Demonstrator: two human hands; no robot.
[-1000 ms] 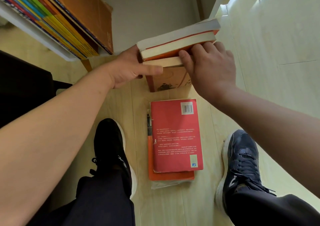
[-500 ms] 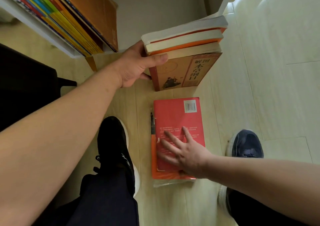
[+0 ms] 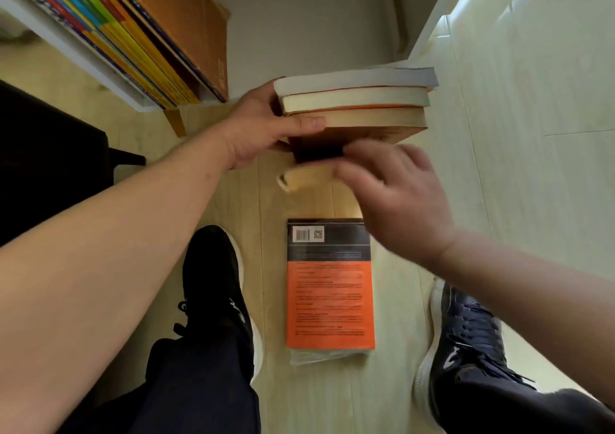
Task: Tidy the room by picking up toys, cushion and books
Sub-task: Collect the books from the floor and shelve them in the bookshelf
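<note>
Head view: a stack of three books (image 3: 356,100) was held in the air by the left hand (image 3: 263,134), with the thumb curled over the lowest book's page edge and the fingers hidden behind the stack. Just below the stack, a pale-edged book (image 3: 304,179) was gripped by the blurred right hand (image 3: 392,193), its fingers bent over it. An orange and black book (image 3: 329,287) was seen lying flat on the wooden floor (image 3: 233,200) between two dark shoes (image 3: 216,283), on top of a plastic-wrapped item (image 3: 319,357).

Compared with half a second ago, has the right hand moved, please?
Yes. The right hand rose off the orange book, carrying another book up toward the stack.
</note>
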